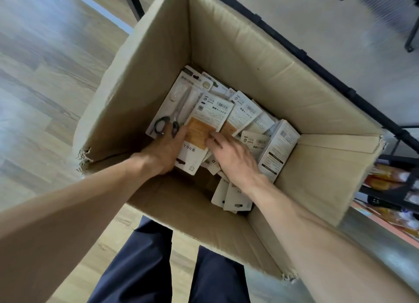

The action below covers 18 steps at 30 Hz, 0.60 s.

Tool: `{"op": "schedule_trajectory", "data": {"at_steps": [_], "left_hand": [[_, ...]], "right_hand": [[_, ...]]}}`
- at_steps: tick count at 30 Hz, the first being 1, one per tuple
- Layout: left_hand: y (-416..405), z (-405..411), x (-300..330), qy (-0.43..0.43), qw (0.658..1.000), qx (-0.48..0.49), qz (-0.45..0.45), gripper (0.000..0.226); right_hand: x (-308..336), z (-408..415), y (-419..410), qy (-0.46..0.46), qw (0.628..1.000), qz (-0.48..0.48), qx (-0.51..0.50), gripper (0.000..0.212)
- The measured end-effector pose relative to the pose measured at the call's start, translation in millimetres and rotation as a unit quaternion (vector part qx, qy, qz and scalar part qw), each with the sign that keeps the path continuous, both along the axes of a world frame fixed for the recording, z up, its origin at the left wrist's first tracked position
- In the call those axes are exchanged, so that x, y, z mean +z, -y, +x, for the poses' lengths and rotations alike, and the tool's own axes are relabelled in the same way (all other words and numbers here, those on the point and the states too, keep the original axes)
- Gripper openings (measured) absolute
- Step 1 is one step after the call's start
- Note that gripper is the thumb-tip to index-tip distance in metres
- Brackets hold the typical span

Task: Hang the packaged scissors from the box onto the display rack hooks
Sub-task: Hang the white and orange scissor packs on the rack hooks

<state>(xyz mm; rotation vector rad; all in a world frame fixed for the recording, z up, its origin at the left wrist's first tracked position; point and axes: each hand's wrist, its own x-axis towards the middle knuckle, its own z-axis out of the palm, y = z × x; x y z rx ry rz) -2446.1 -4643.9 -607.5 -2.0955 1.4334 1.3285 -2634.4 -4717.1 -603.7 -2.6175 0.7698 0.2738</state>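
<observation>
I look down into a tall open brown cardboard box (226, 41) standing on pale wood-look flooring (45, 76). At its bottom lies a loose heap of white carded scissor packs (247, 114), most turned back-side up so I see only barcodes and small print I cannot read. One pack at the left, a white blister card showing grey-handled scissors (172, 107), faces up. My left hand (165, 150) curls round the near left edge of a white pack with an orange panel (201, 130); its fingertips are hidden under the card, so I cannot tell how many packs it has hold of. My right hand (233, 157) lies on that same pack with fingers bent against its right edge, and whether it truly grips there I cannot tell. More packs disappear beneath my right wrist. A black metal rack frame (301, 53) runs past the box at upper right, blurred, its hooks hard to make out.
</observation>
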Motion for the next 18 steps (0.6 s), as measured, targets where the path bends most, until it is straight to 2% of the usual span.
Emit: {"op": "schedule_trajectory", "data": {"at_steps": [2,4,6,9,12,13,16,18], "left_hand": [[2,4,10,-0.007,1.000,0.007,-0.023,0.086],[6,12,27,-0.032,0.996,0.066,-0.054,0.075],[9,26,49,-0.051,0.982,0.117,-0.140,0.057],[12,43,79,-0.053,0.944,0.126,-0.301,0.032],[6,46,98,-0.056,0.917,0.146,-0.366,0.010],[5,44,106,-0.066,0.909,0.165,-0.378,0.007],[0,43,140,-0.092,0.872,0.254,-0.409,0.021],[-2,51,169,-0.137,0.846,0.338,-0.388,0.030]], "right_hand": [[3,-3,4,0.030,1.000,0.001,0.002,0.044],[11,-3,12,0.059,0.998,-0.002,0.012,0.041],[20,1,26,0.083,0.996,0.003,0.025,0.036],[31,9,52,0.075,0.997,0.009,0.032,0.029],[55,11,63,0.097,0.995,0.008,-0.028,0.015],[67,10,65,0.115,0.992,0.016,-0.056,0.012],[116,4,62,0.159,0.976,0.047,-0.143,0.013],[160,0,56,0.168,0.956,0.097,-0.222,0.011]]}}
